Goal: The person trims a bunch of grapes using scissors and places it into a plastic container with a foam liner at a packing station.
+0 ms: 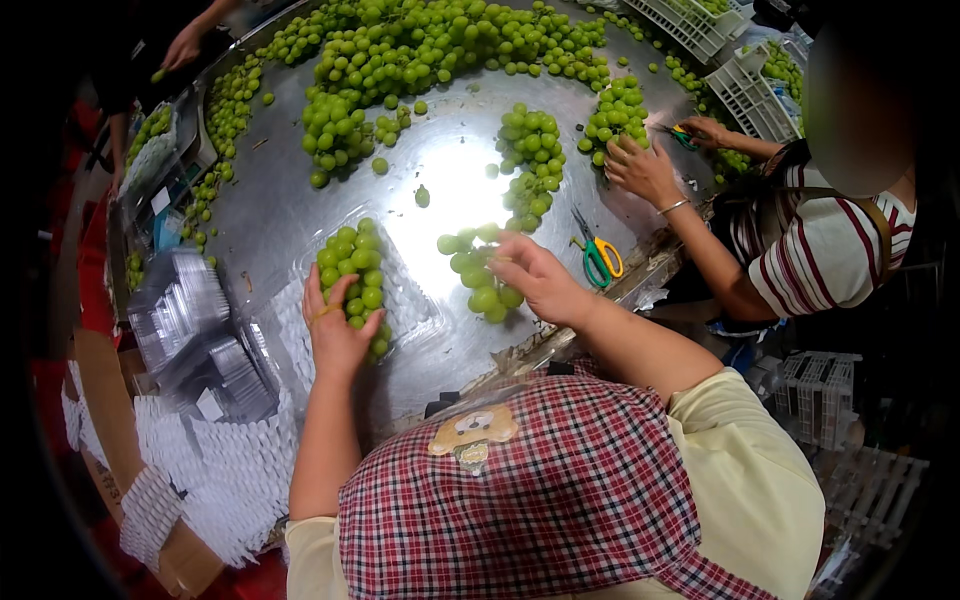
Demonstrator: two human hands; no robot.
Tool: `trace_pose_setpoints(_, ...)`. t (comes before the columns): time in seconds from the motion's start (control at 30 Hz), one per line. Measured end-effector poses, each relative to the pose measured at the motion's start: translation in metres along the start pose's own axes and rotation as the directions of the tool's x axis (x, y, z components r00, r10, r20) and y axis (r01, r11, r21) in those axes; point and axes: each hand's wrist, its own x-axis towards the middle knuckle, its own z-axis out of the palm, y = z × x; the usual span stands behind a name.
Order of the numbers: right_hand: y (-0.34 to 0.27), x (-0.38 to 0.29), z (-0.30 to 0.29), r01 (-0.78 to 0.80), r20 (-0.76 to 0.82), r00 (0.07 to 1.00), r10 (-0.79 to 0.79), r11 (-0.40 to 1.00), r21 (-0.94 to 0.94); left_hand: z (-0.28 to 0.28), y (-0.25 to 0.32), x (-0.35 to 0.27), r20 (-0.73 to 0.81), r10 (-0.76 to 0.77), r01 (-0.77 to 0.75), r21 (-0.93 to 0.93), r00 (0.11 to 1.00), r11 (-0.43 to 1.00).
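Observation:
My left hand (335,322) rests on a bunch of green grapes (349,262), its fingers spread over the side; white foam netting (294,322) and clear plastic lie beneath and beside it. In my right hand (532,274) is a smaller bunch of green grapes (480,277), pinched at its upper right side. Just beyond that hand lies another grape bunch (536,157) on the metal table (450,360). Scissors with green and yellow handles (598,255) lie to the right of my right hand. A loose grape (422,196) sits between the bunches.
A large grape heap (427,45) covers the table's far side. At left stand stacked clear plastic trays (202,330) above foam nets (225,457) and a cardboard box (112,405). At right, a co-worker's hand (645,172) touches grapes; the other holds scissors (681,136). Another person's hand (184,49) is upper left.

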Motion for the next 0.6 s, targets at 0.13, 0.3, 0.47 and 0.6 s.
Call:
trace_pose_setpoints(0.13,-0.014,0.006,0.032,-0.162,0.051,0.987,0.155,0.969,0.186,0.003,-0.01,0.001,-0.014,-0.003,0.002,-0.078,1.0,0.997)
trace_pose_setpoints(0.3,-0.017,0.021,0.075,-0.329,0.044,0.944,0.328,0.916,0.23,0.002,-0.011,0.0,-0.031,-0.027,0.022,-0.147,0.999,0.989)
trace_pose_setpoints(0.47,0.003,0.036,0.108,-0.287,-0.081,0.951,0.298,0.95,0.126,0.0,-0.015,0.001,-0.06,-0.006,-0.007,-0.217,0.998,0.976)
trace_pose_setpoints(0.6,0.009,0.038,0.121,0.031,-0.094,0.992,-0.088,0.872,-0.489,0.002,-0.011,-0.001,-0.054,-0.057,0.041,-0.26,0.997,0.965)
